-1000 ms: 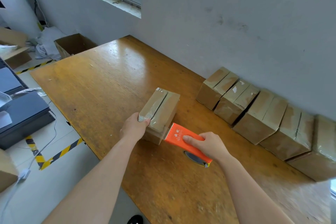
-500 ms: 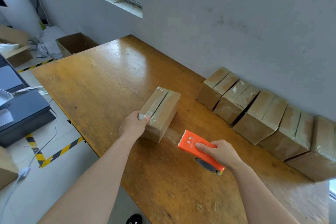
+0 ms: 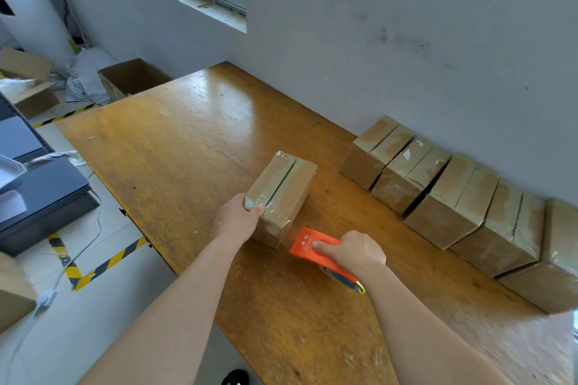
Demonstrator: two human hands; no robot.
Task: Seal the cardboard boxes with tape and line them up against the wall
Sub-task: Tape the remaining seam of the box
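My left hand (image 3: 237, 219) grips the near top corner of the cardboard box (image 3: 297, 191), which stands on the tabletop (image 3: 187, 150), well apart from the wall (image 3: 406, 56). My right hand (image 3: 350, 251) is closed around the orange tape dispenser (image 3: 308, 244), held low, just beside the near end of the box. I judge that the sealing strip is almost finished. Next I must tear the tape (image 3: 266, 184) off, press its tail down, then push the box to the row of sealed boxes (image 3: 453, 197).

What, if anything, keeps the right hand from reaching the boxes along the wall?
Likely nothing; yes, it could. Only table lies between the right hand and the boxes, but it grips the tape dispenser, so grasping one means freeing it.
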